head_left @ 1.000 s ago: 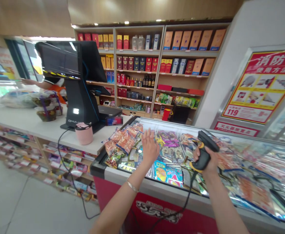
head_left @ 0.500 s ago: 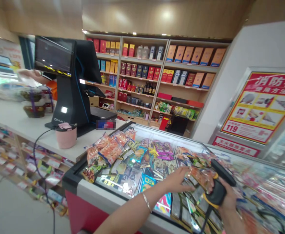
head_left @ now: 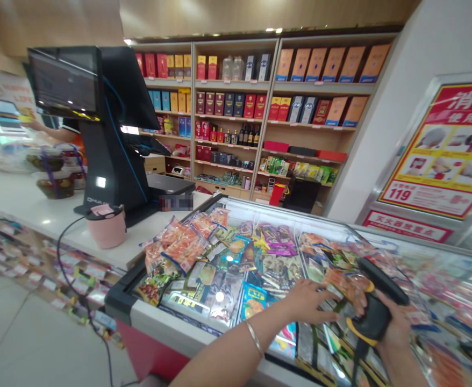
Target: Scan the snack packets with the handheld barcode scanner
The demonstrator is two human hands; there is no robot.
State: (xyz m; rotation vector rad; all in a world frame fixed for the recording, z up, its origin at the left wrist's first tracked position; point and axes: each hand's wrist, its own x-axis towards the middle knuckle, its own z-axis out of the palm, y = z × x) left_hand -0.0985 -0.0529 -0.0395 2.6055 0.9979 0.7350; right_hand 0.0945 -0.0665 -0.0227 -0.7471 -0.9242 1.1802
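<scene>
Right hand (head_left: pixel 393 328) clenched around the grip of a black-and-yellow barcode scanner (head_left: pixel 375 306), nose aimed toward the left hand; its cable drops below the grip. Left hand (head_left: pixel 306 306) lies flat, fingers spread and released, on an orange snack packet (head_left: pixel 341 282) resting on the freezer lid (head_left: pixel 204 336), just ahead of the scanner's nose. One second ago this hand was raised, palm open, well left of the scanner; now it is down and pressing the packet close to the scan window. Judgement: packet is being steadied for a read. Beyond the left hand: more snack packets (head_left: pixel 183 247), pink cup (head_left: pixel 106 228), POS terminal (head_left: pixel 99 123).
</scene>
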